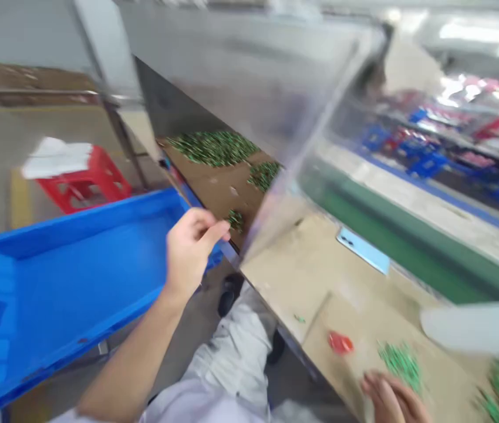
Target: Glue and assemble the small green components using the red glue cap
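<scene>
My left hand (188, 252) is raised at the edge of a brown work surface, thumb and fingers pinched together. Whatever it may hold is too small to make out. Just past its fingertips lies a small heap of green pieces (235, 220). My right hand (394, 399) is low at the right, its fingers curled together over the tan table (293, 258), partly cut off by the frame's bottom edge. Beside it are a loose pile of small green pieces (401, 365) and a shiny red object (340, 342). Blur hides what these pieces are.
A large blue tray (95, 258) stands at the left, with a red stool (84, 182) behind it. A clear panel (293, 153) rises between the two work surfaces. Larger green heaps (212, 147) lie behind it. A light-blue phone (363, 249) rests near the green conveyor belt (390, 235).
</scene>
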The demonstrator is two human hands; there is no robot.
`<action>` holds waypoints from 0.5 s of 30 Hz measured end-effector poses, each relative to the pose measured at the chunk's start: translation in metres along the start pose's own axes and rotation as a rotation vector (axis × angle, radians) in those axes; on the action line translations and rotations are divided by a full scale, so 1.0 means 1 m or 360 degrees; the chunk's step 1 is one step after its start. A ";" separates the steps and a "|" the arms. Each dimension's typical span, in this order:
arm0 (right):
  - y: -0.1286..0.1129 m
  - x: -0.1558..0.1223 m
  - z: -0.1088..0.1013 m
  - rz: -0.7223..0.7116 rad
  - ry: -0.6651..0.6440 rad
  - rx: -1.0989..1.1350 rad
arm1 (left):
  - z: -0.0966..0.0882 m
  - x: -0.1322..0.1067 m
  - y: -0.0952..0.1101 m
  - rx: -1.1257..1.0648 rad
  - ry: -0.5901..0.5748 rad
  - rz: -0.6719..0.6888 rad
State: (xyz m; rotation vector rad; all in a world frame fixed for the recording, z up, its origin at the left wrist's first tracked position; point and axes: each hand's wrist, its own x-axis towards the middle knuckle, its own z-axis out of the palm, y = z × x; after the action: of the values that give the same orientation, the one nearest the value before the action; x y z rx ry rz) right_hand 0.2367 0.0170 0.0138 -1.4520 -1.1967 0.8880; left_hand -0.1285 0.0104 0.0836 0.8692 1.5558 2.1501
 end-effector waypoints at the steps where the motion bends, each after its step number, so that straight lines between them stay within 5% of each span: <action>1: 0.006 -0.012 -0.007 0.0030 0.0050 0.0018 | -0.004 -0.028 0.000 0.0080 -0.0008 0.0034; 4: 0.005 -0.034 -0.009 -0.0077 -0.0192 0.0182 | 0.005 -0.096 0.003 -0.0063 -0.0611 0.0068; 7: -0.008 -0.040 0.002 -0.0325 -0.0562 0.0271 | 0.036 -0.134 -0.001 -0.0025 -0.1231 -0.0029; 11: -0.022 -0.038 0.005 -0.0697 -0.0587 -0.0091 | 0.073 -0.148 -0.019 0.0100 -0.1470 -0.0265; 15: -0.020 -0.027 -0.003 -0.0986 -0.0578 -0.0316 | 0.084 -0.147 -0.026 0.0040 -0.1510 -0.0452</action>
State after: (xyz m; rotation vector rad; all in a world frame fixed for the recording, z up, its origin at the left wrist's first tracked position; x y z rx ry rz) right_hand 0.2289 -0.0097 0.0323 -0.9807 -1.9149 0.6182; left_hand 0.0351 -0.0077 0.0370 1.3101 1.0987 1.2016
